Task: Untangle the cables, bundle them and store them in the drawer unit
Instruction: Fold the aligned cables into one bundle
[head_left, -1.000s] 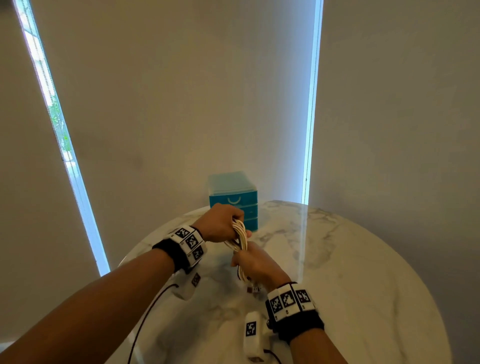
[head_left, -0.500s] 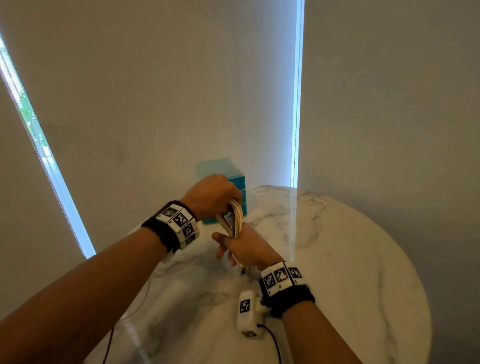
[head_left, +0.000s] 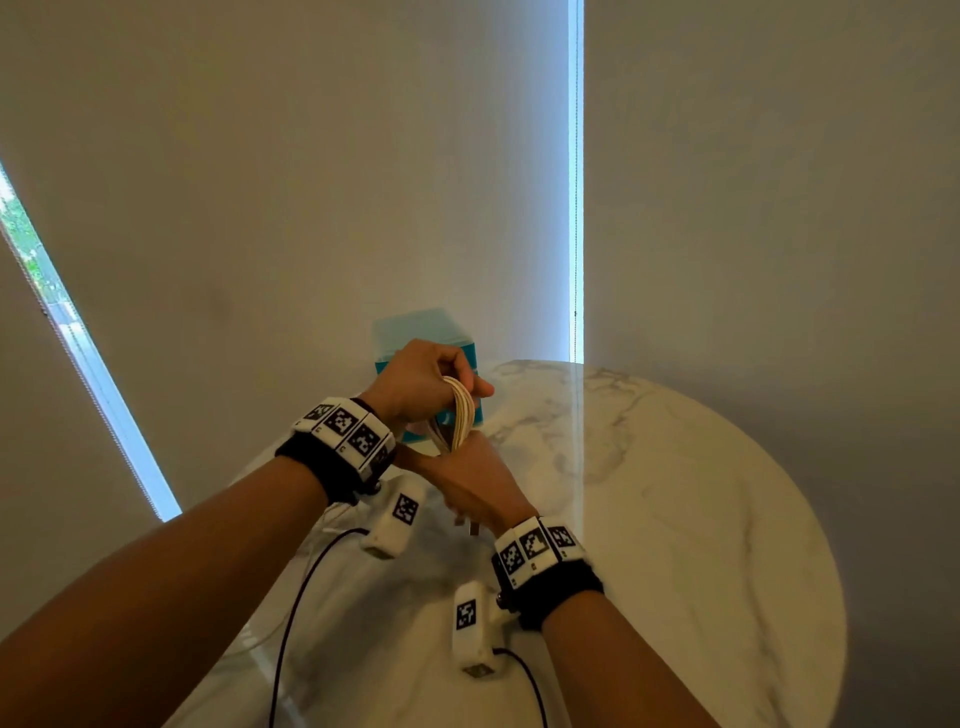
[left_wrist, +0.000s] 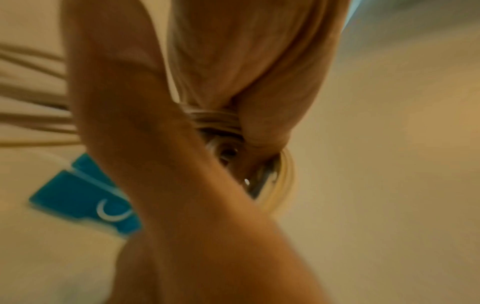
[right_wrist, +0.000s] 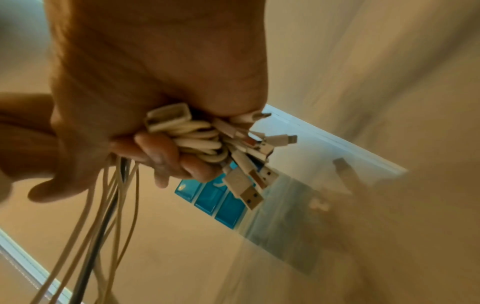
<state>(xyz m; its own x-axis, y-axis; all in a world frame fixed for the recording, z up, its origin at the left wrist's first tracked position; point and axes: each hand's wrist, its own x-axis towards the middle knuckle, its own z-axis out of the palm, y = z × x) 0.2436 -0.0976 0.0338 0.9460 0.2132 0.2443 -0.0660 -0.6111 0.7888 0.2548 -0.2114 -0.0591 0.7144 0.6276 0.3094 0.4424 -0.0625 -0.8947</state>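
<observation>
A bundle of white cables (head_left: 460, 415) is held up over the marble table between both hands. My left hand (head_left: 423, 382) grips the looped top of the bundle (left_wrist: 215, 121). Below it, my right hand (head_left: 470, 486) is clenched round the lower end, where the cables (right_wrist: 197, 139) and several USB plugs (right_wrist: 246, 185) stick out of the fist. Loose strands (right_wrist: 103, 205) hang from that hand. The blue drawer unit (head_left: 415, 338) stands behind the hands at the table's far edge, its drawers (right_wrist: 221, 201) all closed.
The round white marble table (head_left: 675, 519) spreads to the right of the hands. Pale roller blinds (head_left: 311, 182) hang close behind the table. Black leads (head_left: 296, 613) run from the wrist cameras toward me.
Both hands have kept their grip on the bundle and lifted it a little. The head camera has tilted, so the hands now cover more of the drawer unit.
</observation>
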